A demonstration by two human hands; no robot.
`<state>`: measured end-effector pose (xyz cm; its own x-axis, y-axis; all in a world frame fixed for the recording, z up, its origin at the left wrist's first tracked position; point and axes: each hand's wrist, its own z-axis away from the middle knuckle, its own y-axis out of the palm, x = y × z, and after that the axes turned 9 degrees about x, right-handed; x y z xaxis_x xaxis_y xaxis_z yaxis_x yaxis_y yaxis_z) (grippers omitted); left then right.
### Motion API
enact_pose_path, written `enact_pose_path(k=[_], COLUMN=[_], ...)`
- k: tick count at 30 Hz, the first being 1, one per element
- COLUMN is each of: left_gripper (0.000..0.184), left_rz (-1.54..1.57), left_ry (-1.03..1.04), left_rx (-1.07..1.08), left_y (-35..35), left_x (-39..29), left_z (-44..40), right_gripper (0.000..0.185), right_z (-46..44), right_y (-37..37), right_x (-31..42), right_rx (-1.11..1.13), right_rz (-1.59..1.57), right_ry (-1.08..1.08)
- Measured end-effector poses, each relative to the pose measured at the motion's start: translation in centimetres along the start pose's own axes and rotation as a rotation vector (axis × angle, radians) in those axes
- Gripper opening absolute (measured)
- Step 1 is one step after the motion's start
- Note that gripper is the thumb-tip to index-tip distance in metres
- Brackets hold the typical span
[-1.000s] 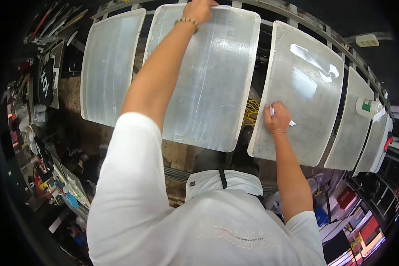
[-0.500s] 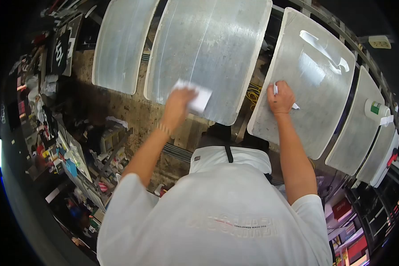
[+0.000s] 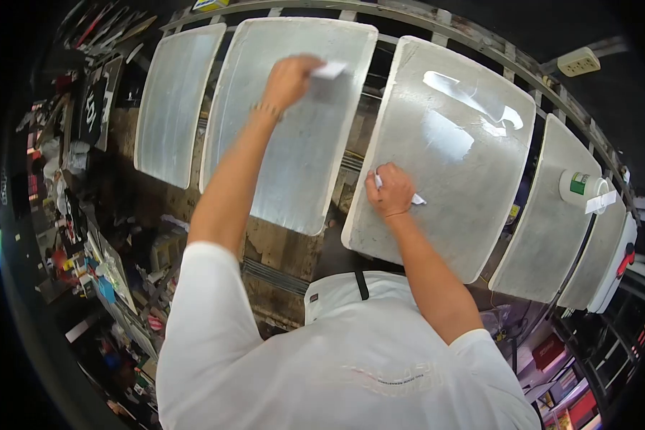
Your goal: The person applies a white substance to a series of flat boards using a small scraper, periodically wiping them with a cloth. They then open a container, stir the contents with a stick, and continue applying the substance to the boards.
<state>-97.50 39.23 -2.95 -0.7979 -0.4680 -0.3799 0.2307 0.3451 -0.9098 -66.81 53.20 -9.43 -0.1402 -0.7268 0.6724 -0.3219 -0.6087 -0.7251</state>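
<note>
Over the upper part of a large grey panel (image 3: pixel 294 143) is my left hand (image 3: pixel 290 80), somewhat blurred, its fingers closed on a flat white card (image 3: pixel 330 69). A beaded bracelet circles that wrist. My right hand (image 3: pixel 391 190) rests on the lower left of the neighbouring grey panel (image 3: pixel 451 172), closed round a crumpled white cloth or paper (image 3: pixel 419 198) that pokes out on both sides of the fist. Shiny wet-looking patches (image 3: pixel 448 132) lie higher up on that same panel.
Another grey panel (image 3: pixel 175 107) stands at the left. A white tub with a green label (image 3: pixel 579 185) sits on a narrower panel (image 3: pixel 541 222) at the right. Behind runs a metal rail (image 3: pixel 437 27), with a power socket (image 3: pixel 579 62) beyond. Cluttered shelves (image 3: pixel 115 279) fill the lower left.
My left hand has gone from the panel's far edge to its near end, then back up with the card. The view has shifted; my right hand keeps its place on its panel.
</note>
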Motion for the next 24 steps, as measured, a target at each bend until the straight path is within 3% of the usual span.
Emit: enact_pose_path(k=[2, 5, 7, 11, 17, 21, 24], left_gripper=[0.036, 0.039, 0.04, 0.041, 0.043, 0.053, 0.054], left_rz=[-0.099, -0.136, -0.175, -0.146, -0.056, -0.076, -0.013], left_ry=[-0.009, -0.203, -0.25, -0.146, -0.098, -0.292, -0.393], left_rx=[-0.013, 0.093, 0.141, 0.079, 0.101, 0.222, 0.306], left_y=[1.3, 2.1, 3.7, 3.7, 2.4, 0.2, -3.0], left_x=[1.7, 1.5, 1.9, 1.4, -5.9, -15.1, -17.5], left_z=[-7.1, -12.4, -12.5, -9.1, 9.7, 26.6, 32.4], right_gripper=[0.021, 0.019, 0.019, 0.022, 0.018, 0.018, 0.019], right_z=[-0.1, -0.2, -0.1, -0.4, 0.0, -0.2, -0.2], right_y=[0.1, -0.2, -0.3, -0.5, -0.3, -0.4, -0.3], right_x=[-0.2, 0.2, 0.2, 0.5, 0.3, 0.7, 0.6], right_rx=[0.01, 0.005, 0.015, -0.003, 0.055, 0.043, 0.046], right_rz=[-0.015, -0.024, -0.019, -0.072, -0.039, -0.034, -0.027], right_ry=[-0.023, -0.005, 0.01, -0.008, 0.027, 0.008, 0.015])
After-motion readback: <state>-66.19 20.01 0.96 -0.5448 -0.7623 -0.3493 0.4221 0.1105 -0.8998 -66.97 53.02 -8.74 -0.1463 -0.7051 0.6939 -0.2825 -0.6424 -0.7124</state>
